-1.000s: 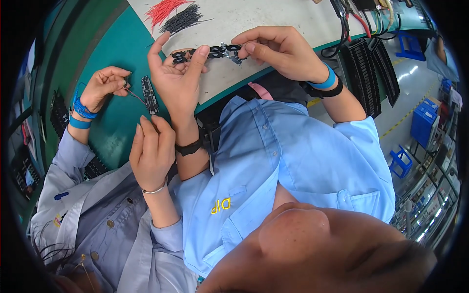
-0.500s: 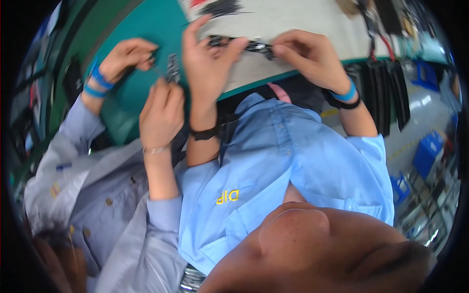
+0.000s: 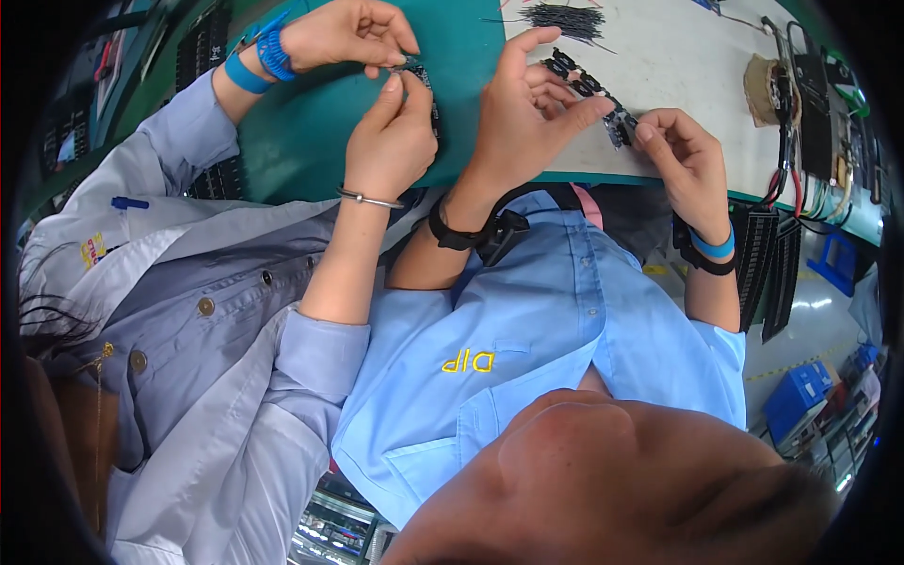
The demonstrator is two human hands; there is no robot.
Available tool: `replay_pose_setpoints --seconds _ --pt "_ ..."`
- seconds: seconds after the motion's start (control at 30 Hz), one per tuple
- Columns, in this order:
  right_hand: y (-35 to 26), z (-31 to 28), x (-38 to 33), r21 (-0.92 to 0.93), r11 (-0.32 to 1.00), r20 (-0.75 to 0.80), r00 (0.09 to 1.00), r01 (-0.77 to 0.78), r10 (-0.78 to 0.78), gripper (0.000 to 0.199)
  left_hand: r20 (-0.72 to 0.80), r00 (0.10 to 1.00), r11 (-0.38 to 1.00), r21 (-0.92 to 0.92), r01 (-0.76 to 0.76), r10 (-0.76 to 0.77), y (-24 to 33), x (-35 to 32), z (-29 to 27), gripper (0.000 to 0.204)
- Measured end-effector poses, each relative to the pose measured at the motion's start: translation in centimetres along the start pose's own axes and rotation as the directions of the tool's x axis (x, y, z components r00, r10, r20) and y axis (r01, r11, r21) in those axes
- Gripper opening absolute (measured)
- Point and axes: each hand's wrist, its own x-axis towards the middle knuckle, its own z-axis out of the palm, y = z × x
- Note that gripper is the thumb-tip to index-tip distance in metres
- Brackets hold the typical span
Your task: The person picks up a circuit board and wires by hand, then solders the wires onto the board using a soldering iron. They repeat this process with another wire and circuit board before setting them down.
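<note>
A narrow strip of small black circuit boards (image 3: 586, 84) slants down to the right between my two hands, over the pale worktop. My left hand (image 3: 532, 122) holds it by its middle, the thumb along the near edge and the index finger raised off it. At the strip's lower right end, my right hand (image 3: 686, 160) pinches it between thumb and fingertips. Beyond my left hand lies a bundle of short black wires (image 3: 563, 21) on the worktop.
At my left, a co-worker's hands (image 3: 386, 132) work on another dark board strip (image 3: 434, 111) over the green mat (image 3: 311, 132). Right of me stand a roll of brown tape (image 3: 761, 89) and cables; black strips (image 3: 767, 268) hang off the table edge. Blue bins (image 3: 799, 395) sit lower right.
The strip in my hands has tipped from nearly level to a downward slant on the right. The co-worker's hands, apart before, now meet at their board. The whole view has shifted.
</note>
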Motion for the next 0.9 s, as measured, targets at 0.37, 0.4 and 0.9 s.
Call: replay_pose_setpoints --seconds 0.37,0.4,0.9 --pt "0.08 -0.09 0.12 -0.069 0.996 0.015 0.998 -0.058 0.059 0.013 -0.01 1.0 1.0 0.017 -0.025 0.025 -0.42 -0.12 -0.15 0.075" --pt "0.04 -0.12 0.12 -0.071 0.996 0.018 0.998 -0.06 0.061 0.013 -0.013 1.0 1.0 0.015 -0.023 0.023 -0.43 -0.13 -0.16 0.075" --pt "0.15 -0.7 0.02 -0.099 0.991 0.016 0.995 -0.093 0.095 0.014 0.021 0.998 0.996 0.067 -0.056 0.055 -0.22 -0.15 0.05 0.074"
